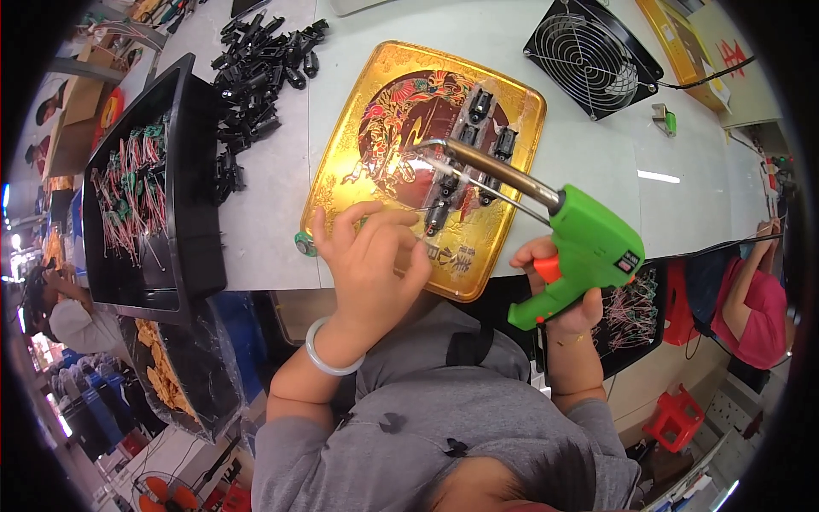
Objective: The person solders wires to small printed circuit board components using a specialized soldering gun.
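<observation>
My right hand is wrapped round the grip of a green soldering gun with an orange trigger. Its bent metal tip reaches left over a gold tin lid with a red and gold pattern. Several small black cylindrical parts lie in two rows on a clear strip on the lid. Over the lid's near left edge is my left hand, thumb and forefinger pinched close to the nearest part; what they hold, if anything, I cannot make out. A small green round thing shows beside its outer fingers.
A black bin of green boards with red and white wires stands at left. Black parts are heaped behind it. A black fan stands at back right. More wired boards fill a tray by my right arm. Other people sit nearby.
</observation>
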Available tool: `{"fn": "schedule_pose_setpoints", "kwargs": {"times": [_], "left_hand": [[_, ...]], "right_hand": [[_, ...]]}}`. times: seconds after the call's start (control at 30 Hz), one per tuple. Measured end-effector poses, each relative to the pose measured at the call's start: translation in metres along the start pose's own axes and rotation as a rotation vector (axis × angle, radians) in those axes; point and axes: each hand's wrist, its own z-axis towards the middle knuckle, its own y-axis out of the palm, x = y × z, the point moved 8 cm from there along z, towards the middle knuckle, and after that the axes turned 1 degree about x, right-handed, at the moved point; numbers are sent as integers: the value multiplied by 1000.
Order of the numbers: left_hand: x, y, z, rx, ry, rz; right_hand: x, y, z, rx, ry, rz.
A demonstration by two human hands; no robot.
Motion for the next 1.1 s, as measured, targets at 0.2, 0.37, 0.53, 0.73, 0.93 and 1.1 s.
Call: {"fn": "schedule_pose_setpoints", "kwargs": {"times": [0.2,0.37,0.53,0.73,0.93,1.1], "left_hand": [[-1,-1,0,7,-14,-13],[-1,-2,2,12,-4,-14],[0,-2,3,18,-1,-18],[2,-9,-1,18,29,-63],[-19,-34,8,66,-87,124],[-33,-25,5,-103,-105,158]], "right_hand": [[11,14,25,-32,54,303],[11,13,25,-134,31,355],[11,12,25,-138,22,357],[13,13,24,-136,41,399],[11,8,22,-128,43,391],[15,14,28,-146,42,358]]}}
